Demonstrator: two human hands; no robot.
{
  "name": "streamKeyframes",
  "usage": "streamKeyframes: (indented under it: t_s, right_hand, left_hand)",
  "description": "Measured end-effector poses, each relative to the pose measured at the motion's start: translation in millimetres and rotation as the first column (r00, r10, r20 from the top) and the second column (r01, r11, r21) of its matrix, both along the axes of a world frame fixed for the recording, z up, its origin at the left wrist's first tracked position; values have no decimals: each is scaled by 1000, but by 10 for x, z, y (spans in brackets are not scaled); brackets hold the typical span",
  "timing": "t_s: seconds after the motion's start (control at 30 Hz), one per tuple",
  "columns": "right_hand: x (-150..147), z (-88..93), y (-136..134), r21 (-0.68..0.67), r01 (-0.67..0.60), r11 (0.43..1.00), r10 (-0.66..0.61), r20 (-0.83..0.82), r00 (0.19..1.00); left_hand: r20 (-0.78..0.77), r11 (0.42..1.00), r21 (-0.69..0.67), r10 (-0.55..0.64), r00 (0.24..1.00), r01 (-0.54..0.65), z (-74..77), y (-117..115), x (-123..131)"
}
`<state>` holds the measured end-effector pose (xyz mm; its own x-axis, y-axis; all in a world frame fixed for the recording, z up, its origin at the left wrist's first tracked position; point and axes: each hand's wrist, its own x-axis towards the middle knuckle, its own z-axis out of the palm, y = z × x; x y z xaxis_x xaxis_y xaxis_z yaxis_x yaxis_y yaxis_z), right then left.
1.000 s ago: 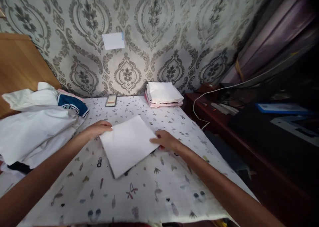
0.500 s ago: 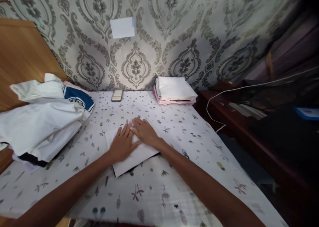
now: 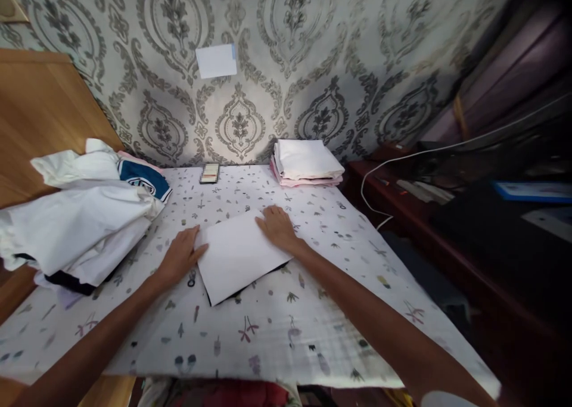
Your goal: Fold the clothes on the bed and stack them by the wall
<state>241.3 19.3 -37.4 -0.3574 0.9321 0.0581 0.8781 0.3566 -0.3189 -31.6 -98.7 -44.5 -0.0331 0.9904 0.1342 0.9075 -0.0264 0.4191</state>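
A folded white cloth (image 3: 239,255) lies in the middle of the table, which is covered by a patterned sheet (image 3: 286,335). My left hand (image 3: 181,255) rests flat at the cloth's left edge, fingers stretched out. At the cloth's far right corner, my right hand (image 3: 277,228) lies flat with its fingers spread on the fabric. Neither hand grips anything.
A heap of unfolded white clothes with a blue-and-white garment (image 3: 84,210) sits at the left. A stack of folded white and pink cloths (image 3: 306,162) stands at the back by the wall, next to a small flat object (image 3: 210,173). A dark side table with a white cable (image 3: 402,186) is at the right.
Half a second ago both hands lay together on the middle of the cloth. They have since slid apart, left hand to the left edge, right hand to the far right corner.
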Motion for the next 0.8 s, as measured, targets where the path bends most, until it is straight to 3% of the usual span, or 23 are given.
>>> streamKeyframes:
  t_s: [0.1, 0.2, 0.27, 0.33, 0.4, 0.43, 0.5, 0.6, 0.73, 0.8]
  right_hand:
    - [40, 117, -75, -67, 69, 995, -69, -4, 998]
    - [64, 188, -118, -196, 72, 978, -82, -44, 996]
    - [84, 198, -138, -242, 56, 969, -76, -72, 995]
    - [118, 198, -170, -267, 49, 962, -80, -107, 991]
    - [174, 204, -225, -283, 41, 958, -88, -158, 984]
    - [212, 207, -260, -287, 32, 957, -90, -188, 978]
    - [307, 202, -331, -292, 10, 956, -83, -241, 967]
    - [505, 153, -380, -328, -61, 943, -91, -428, 899]
    - [872, 151, -185, -350, -178, 920, -202, -811, 550]
    - [1091, 246, 61, -310, -131, 942, -220, -861, 459]
  left_hand:
    - [160, 979, -165, 149, 976, -123, 194, 108, -106]
    - [380, 942, -316, 232, 896, -110, 371, 162, -69]
    - [627, 950, -304, 254, 736, -69, 453, 129, 38]
    - [822, 949, -313, 287, 492, -31, 492, 34, 177]
    - [874, 917, -398, 368, 319, 34, 475, -100, 300]
    - [861, 887, -456, 417, 292, 77, 445, -167, 343]
    - [816, 817, -551, 486, 313, 171, 356, -262, 394]
    - [814, 793, -554, 452, 365, 254, 268, -226, 445]
    - [859, 852, -444, 317, 402, 277, 447, 215, 681]
    - [883, 892, -371, 252, 397, 259, 631, 608, 885]
